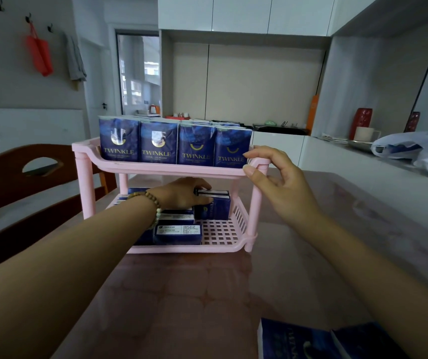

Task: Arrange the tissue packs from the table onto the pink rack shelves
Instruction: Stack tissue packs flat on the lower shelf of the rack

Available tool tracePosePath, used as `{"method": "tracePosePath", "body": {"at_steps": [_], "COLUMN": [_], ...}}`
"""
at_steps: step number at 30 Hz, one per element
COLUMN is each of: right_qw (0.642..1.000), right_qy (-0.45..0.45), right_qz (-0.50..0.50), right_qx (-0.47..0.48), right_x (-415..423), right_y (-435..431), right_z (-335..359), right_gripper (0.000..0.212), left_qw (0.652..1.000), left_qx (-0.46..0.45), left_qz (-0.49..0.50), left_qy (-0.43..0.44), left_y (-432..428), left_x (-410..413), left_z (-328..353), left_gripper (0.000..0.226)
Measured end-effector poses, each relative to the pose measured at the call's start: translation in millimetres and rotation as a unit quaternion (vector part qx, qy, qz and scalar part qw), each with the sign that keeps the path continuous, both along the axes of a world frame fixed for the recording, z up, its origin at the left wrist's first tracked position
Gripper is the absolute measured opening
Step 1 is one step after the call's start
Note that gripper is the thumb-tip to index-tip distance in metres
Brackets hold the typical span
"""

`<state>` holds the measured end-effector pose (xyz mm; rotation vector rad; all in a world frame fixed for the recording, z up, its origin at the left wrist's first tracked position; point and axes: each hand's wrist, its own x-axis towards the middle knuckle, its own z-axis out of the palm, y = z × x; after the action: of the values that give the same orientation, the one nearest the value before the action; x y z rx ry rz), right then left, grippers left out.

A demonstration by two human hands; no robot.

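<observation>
Head view: the left grip (181, 193) reaches into the lower shelf of the pink rack (86, 182), fingers curled over the top of an upright tissue pack (216, 208) that stands just beside the flat packs (178, 234) lying there. The right grip (272, 174) pinches the top shelf's right front corner, thumb on the rim. Four top-shelf packs (174, 145) stand upright along the front. Two loose packs (298, 342) lie on the worktop (181, 294) at its near edge

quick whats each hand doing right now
Left hand: grips an upright dark blue tissue pack on the pink plastic rack.
Right hand: pinches that rack's upper right corner.
</observation>
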<state>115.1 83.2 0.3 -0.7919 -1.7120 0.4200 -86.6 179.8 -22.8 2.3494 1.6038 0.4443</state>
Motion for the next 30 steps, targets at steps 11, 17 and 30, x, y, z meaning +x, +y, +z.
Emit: {"method": "tracePosePath", "body": {"at_steps": [11,17,30], "right_qw": [1.000,1.000,1.000], "right_qy": [-0.001,-0.005,-0.007], "right_qz": [0.008,0.007,0.012], "right_qx": [0.003,0.007,0.010], "right_x": [1,2,3], "right_y": [1,1,2], "right_z": [-2,-2,-2], "right_gripper": [0.017,0.018,0.020], "left_qw": [0.999,0.998,0.999], "left_qx": [-0.018,-0.015,-0.022], "left_qz": [-0.008,-0.004,-0.006], "left_qy": [-0.039,-0.069,-0.036], "left_y": [9,2,-9], "left_x": [-1,1,2], "left_z": [-2,-4,-1], "left_gripper": [0.049,0.064,0.070]}}
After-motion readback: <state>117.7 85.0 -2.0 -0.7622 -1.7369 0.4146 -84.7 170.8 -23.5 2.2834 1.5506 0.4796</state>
